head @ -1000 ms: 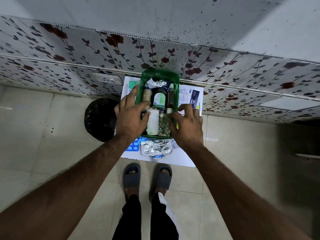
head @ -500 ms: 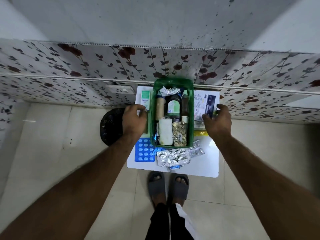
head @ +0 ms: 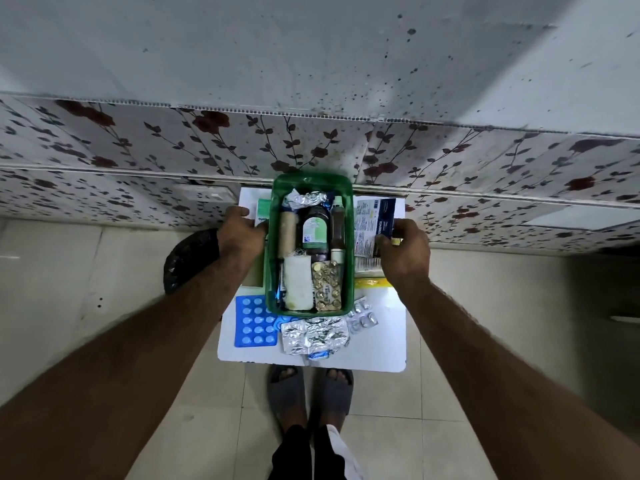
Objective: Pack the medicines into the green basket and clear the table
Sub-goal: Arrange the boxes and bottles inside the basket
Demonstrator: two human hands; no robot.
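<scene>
The green basket (head: 271,258) stands in the middle of a small white table (head: 384,344), holding bottles, a gauze roll, foil strips and a gold pill strip. My left hand (head: 239,233) lies on a green-and-white medicine box (head: 262,211) left of the basket, fingers curled over it. My right hand (head: 403,249) grips the edge of a blue-and-white medicine box (head: 372,225) right of the basket. A blue blister pack (head: 252,322), crumpled silver foil strips (head: 313,336) and small silver blisters (head: 362,315) lie on the table in front of the basket.
A flowered wall panel (head: 207,147) runs right behind the table. A black bag (head: 188,258) sits on the tiled floor to the left. My feet in grey slippers (head: 311,386) stand at the table's near edge. A yellow item (head: 372,282) lies under my right wrist.
Both hands left the basket and moved outward, the left to the box on the left, the right to the box on the right. The view shifted so the table sits more central.
</scene>
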